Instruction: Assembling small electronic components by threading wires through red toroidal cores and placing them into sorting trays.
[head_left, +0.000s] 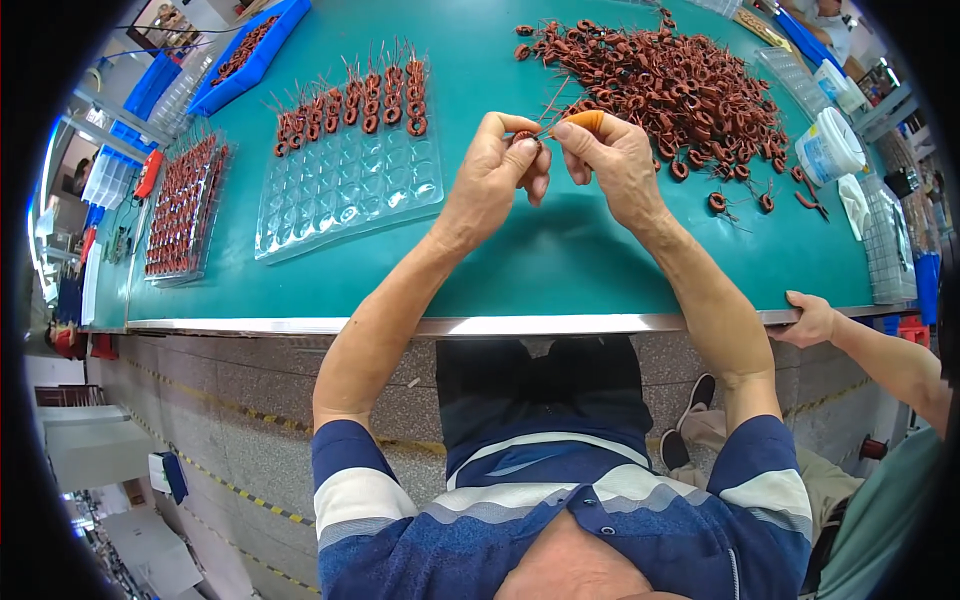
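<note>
My left hand [492, 178] pinches a small copper-wound toroid coil [525, 138] between thumb and fingers, above the green table. Just right of it, my right hand [612, 165] is closed in a pinch at the coil's wire leads. An orange finger cover [586, 121] wraps its index finger. Thin wires rise between the two hands; their exact ends are hard to make out. To the left lies a clear plastic tray [345, 205], its far rows filled with upright coils [370, 105] and its near pockets bare. Behind my right hand spreads a large heap of loose coils [680, 90].
A filled coil tray [185, 215] stands at far left, beside a red-handled tool [149, 174]. A blue bin [250, 55] sits behind. At right are a white tub [830, 147], red-handled pliers [812, 195] and a co-worker's hand [808, 320] on the table edge [560, 325].
</note>
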